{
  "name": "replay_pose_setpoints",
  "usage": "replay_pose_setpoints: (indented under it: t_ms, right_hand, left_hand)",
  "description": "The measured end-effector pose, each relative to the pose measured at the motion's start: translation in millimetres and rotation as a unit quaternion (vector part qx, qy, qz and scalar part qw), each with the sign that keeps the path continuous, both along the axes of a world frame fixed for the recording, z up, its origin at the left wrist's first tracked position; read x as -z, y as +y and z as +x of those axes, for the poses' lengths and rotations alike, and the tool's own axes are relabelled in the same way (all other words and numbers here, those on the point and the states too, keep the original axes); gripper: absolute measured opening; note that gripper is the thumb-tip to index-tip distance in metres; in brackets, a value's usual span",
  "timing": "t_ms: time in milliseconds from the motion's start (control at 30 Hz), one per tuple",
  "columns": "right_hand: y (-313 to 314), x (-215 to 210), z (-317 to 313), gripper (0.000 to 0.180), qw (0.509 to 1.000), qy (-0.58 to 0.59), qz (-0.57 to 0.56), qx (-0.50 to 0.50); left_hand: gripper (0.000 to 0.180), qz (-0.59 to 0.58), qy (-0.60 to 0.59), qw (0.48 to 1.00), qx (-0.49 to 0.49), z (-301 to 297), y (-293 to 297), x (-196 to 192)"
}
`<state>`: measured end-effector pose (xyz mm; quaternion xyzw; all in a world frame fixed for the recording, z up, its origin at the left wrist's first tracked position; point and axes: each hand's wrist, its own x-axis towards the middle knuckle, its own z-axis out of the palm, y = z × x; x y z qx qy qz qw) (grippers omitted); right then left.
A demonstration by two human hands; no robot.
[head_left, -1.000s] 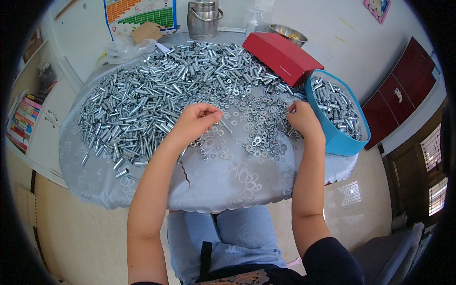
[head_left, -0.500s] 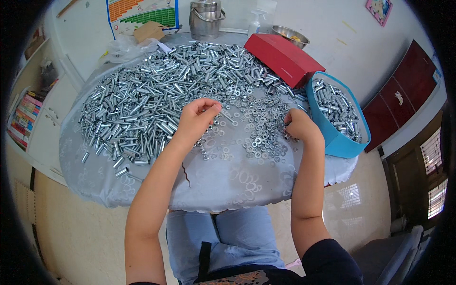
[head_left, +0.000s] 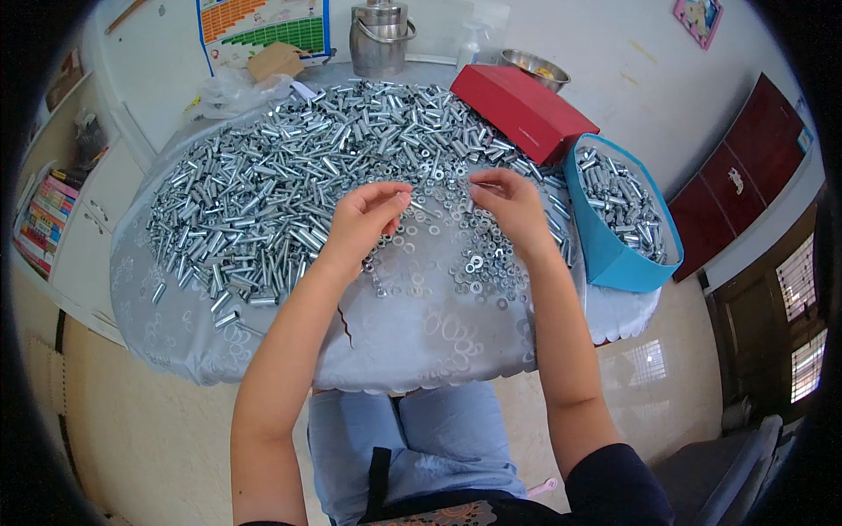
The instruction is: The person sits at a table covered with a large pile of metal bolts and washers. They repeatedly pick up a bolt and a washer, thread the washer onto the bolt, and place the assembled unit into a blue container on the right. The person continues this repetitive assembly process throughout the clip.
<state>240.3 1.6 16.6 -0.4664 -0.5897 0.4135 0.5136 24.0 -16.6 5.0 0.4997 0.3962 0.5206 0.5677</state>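
My left hand is closed in a pinch over the middle of the table. A thin silvery bolt juts out to the right from its thumb and forefinger. Facing it, my right hand is also pinched, fingertips toward the left; whatever small piece is in them I cannot make out. A gap separates the two hands. Below and between them lie scattered washers and nuts. A wide heap of metal sleeves and bolts spreads to the left and behind.
A blue bin full of metal sleeve pieces stands at the right, beside a red box. At the back are a steel pail, a steel bowl, a spray bottle and a plastic bag. A patterned cloth covers the table.
My right hand has moved left from the right edge of the washers and nuts, toward my left hand. My left hand has stayed nearly still with the bolt.
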Motion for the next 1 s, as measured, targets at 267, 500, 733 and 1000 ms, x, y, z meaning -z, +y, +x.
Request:
replay_pose_setpoints:
  t_ms: [267,500,733,1000]
  right_hand:
    - [2,15,-23,0.021,0.958,0.257,-0.120,-0.031]
    - [-3,12,-26,0.019,0.936,0.306,-0.167,-0.050]
    - [-3,10,-23,0.019,0.934,0.312,-0.169,-0.047]
    - [-4,13,-26,0.012,0.913,0.371,-0.168,-0.014]
  left_hand:
    - [0.022,0.003,0.040,0.999,0.003,0,2,2]
    - [0.024,-0.002,0.035,0.999,-0.038,0,4,4]
    - [0.024,-0.007,0.036,0.998,-0.058,-1,5,1]
    - [0.022,-0.006,0.020,0.998,-0.052,0,2,1]
